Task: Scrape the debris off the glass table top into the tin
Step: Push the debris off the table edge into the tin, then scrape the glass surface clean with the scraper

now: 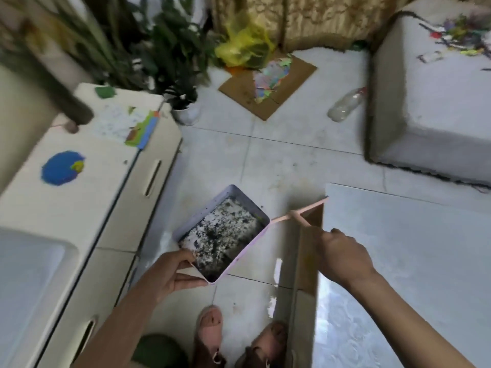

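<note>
The room is bright with soft, even light, like daylight, and nothing looks very dark. I cannot tell where the light comes from. The glass table top (403, 251) has a pale, milky shine, and it is strongest near the bottom of the view. A soft grey shadow lies on the floor (279, 166) just beside the table's edge. The whole picture is a bit fuzzy. The plants (170, 49) and the top left corner are smeared the most. The pink stick (313, 204) looks smudgy too. The specks inside the tin (202, 208) are the clearest part. Straight lines bend near the sides, as on the cream cabinet (79, 208).
</note>
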Available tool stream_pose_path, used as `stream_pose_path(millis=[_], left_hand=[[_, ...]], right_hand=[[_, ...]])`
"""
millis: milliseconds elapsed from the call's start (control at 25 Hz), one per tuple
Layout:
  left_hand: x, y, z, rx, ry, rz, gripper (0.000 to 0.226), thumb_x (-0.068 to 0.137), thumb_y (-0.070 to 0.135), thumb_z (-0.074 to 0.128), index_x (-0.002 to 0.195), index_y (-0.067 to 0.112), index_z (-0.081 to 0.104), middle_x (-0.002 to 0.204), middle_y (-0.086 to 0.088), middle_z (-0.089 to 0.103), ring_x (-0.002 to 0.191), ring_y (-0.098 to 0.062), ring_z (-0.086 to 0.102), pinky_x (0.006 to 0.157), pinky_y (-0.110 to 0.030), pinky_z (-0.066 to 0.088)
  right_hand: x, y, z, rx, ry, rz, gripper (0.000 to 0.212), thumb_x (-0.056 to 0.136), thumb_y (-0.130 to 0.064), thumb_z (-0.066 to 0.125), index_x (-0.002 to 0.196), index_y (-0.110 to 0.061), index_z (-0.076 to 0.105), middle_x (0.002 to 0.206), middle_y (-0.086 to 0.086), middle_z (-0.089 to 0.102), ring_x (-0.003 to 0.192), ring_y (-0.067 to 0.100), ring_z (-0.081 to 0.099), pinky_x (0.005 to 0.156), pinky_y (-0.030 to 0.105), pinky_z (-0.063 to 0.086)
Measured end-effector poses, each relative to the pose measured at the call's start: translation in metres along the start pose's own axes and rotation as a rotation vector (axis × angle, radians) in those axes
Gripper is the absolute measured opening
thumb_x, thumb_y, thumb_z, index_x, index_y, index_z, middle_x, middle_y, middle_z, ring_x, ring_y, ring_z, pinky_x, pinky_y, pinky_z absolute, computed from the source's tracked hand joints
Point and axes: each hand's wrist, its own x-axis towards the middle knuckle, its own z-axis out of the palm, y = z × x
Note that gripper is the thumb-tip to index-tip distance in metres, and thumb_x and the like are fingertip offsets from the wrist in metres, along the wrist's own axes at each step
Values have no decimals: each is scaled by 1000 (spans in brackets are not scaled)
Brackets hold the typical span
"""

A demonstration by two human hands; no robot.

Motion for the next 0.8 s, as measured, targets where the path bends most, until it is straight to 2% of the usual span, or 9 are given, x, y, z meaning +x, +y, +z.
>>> stream_pose_path(millis=[80,160,400,480,600,640,800], left_hand=[[-10,-3,-48,-23,77,20,29,87,-4,48,116,-8,51,91,-22,66,58,-38,68,46,-38,56],[-16,-7,-84,-16,122,20,28,88,-4,46,115,-8,51,85,-20,67,52,-33,68,43,-34,55],[-36,-39,-237,-40,264,27,20,91,-4,48,105,-13,57,78,-22,66,49,-29,67,42,-30,54],[-41,-49,-289,-74,329,36,17,91,-5,46,90,-15,60,79,-24,63,47,-29,65,40,-30,53],[-45,-64,-359,-112,381,56,46,89,-9,43,49,-8,64,60,-21,63,57,-34,62,39,-27,52],[-44,-69,-377,-121,398,52,52,90,-8,42,43,-5,63,52,-19,63,58,-32,61,39,-26,52],[-26,-89,-442,-213,509,25,34,93,-5,40,64,-4,58,45,-14,60,41,-24,61,35,-26,51]], right_hand=[[3,-42,0,-35,-34,-96,66,94,-19,41,146,-48,13,112,8,55,104,30,59,80,33,47],[2,-74,0,-23,-75,-147,70,93,-20,40,146,-52,6,115,8,56,107,29,57,80,32,45],[2,-214,26,-32,-128,-315,57,92,-20,41,143,-44,28,113,3,59,103,26,57,77,31,43],[-1,-261,39,-67,-132,-342,50,94,-22,40,139,-42,34,114,3,57,102,25,57,74,29,40],[-9,-325,57,-102,-145,-418,50,94,-21,39,137,-46,33,110,-1,56,92,20,54,72,27,40],[-10,-344,61,-108,-143,-443,50,94,-21,39,136,-46,34,108,-2,56,88,19,51,71,27,40],[-2,-419,88,-140,-168,-508,45,93,-20,41,132,-41,41,106,-4,58,90,21,53,69,26,38]])
